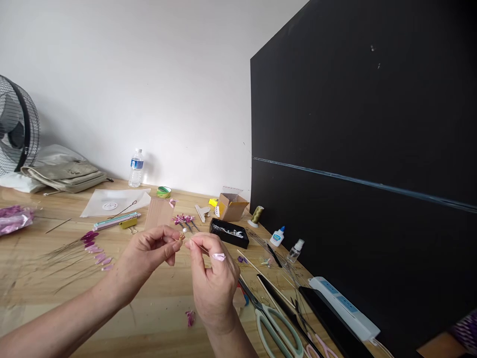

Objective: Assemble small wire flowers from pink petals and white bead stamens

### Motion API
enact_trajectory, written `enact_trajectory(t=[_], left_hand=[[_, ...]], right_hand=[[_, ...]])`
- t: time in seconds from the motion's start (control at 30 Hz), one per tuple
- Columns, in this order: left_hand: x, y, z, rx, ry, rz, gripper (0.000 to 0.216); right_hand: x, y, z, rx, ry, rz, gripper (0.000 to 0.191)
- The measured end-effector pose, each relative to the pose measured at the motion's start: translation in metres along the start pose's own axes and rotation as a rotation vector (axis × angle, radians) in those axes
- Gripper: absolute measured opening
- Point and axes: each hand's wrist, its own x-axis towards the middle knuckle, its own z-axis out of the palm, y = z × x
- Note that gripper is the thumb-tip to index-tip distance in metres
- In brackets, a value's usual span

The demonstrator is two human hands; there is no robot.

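Over the middle of the wooden table, my left hand (154,248) pinches a small pearl bead piece (184,230) with gold-coloured bits at its base. Close beside it, my right hand (216,283) is closed, thumb against forefinger, on a thin wire. A pale pink petal (219,257) shows against the back of that hand, seemingly at the wire's end. The fingertips of both hands nearly meet. Just behind them lie small purple-pink flowers (183,219) on dark stems. Left of my left hand, a row of petals on wires (97,252) runs from dark magenta to pale pink.
Large scissors (276,328) lie right of my right hand, near a white power strip (345,306). A black tray (229,233), cardboard box (231,206), thread spool (257,217), glue bottle (277,236) and spray bottle (295,251) stand behind. A water bottle (136,169) is by the wall.
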Motion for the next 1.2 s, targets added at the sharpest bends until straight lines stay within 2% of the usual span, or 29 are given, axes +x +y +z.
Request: enact_trajectory(t=[0.17, 0.33, 0.43, 0.7, 0.8, 1.2], left_hand=[[0.0, 0.001, 0.001, -0.048, 0.016, -0.021, 0.008], [0.002, -0.008, -0.004, -0.392, -0.136, -0.208, 0.01], [0.003, -0.012, -0.005, -0.584, -0.219, -0.295, 0.013], [-0.002, -0.016, -0.003, -0.738, -0.351, -0.331, 0.007], [-0.002, -0.016, -0.003, -0.735, -0.348, -0.33, 0.002], [-0.002, -0.017, -0.001, -0.668, -0.342, -0.288, 0.005]], right_hand=[[-0.002, 0.0, 0.002, 0.024, 0.004, -0.007, 0.011], [-0.001, -0.001, 0.003, 0.28, 0.032, 0.374, 0.008], [0.0, -0.002, 0.003, 0.341, 0.033, 0.471, 0.007], [-0.002, -0.004, 0.001, 0.311, 0.0, 0.435, 0.008], [-0.001, -0.006, 0.0, 0.297, -0.002, 0.422, 0.009], [-0.001, -0.005, 0.001, 0.242, 0.0, 0.394, 0.008]])
